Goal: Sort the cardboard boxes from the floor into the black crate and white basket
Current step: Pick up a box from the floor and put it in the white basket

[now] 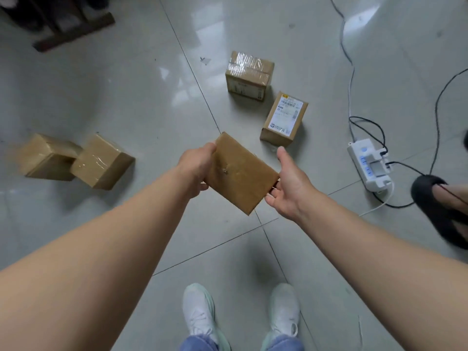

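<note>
A flat brown cardboard box [239,173] is up in the air in front of me, held between both hands. My left hand [196,165] grips its left edge, thumb on top. At the box's lower right corner my right hand [288,184] holds it with fingers curled underneath and the thumb raised free. On the tiled floor lie several more boxes: a taped one [249,76] at the far centre, a labelled one [285,120] just beyond my right hand, and two taped ones [49,157] [102,162] touching each other at the left. No crate or basket is in view.
A white power strip [369,164] with black and white cables lies on the floor at the right. Another person's foot in a black slipper [440,209] is at the right edge. Dark wooden furniture legs [73,29] stand at the top left. My white shoes [200,312] are below.
</note>
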